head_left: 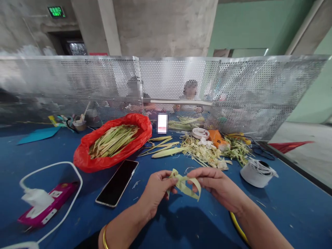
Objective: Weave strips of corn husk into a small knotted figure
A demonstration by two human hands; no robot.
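Between my two hands is a pale green strip of leaf (pixel 185 188), folded and bent into a loop above the blue table. My left hand (pixel 159 186) pinches its folded end between thumb and fingers. On the other side my right hand (pixel 209 180) has its thumb and fingers closed on the looped part of the same strip. Beyond the hands lie several long leaf strips (pixel 167 152) and a heap of dry leaf scraps (pixel 203 152). A red plastic bag (pixel 85 152) stands open with a bundle of green leaves (pixel 116 138) inside.
A phone (pixel 118 183) lies left of my hands, near a purple power strip (pixel 49 204) with a white cable. At right stands a white roll (pixel 256 174). A perforated metal screen (pixel 103 79) closes the table's back, with people behind it.
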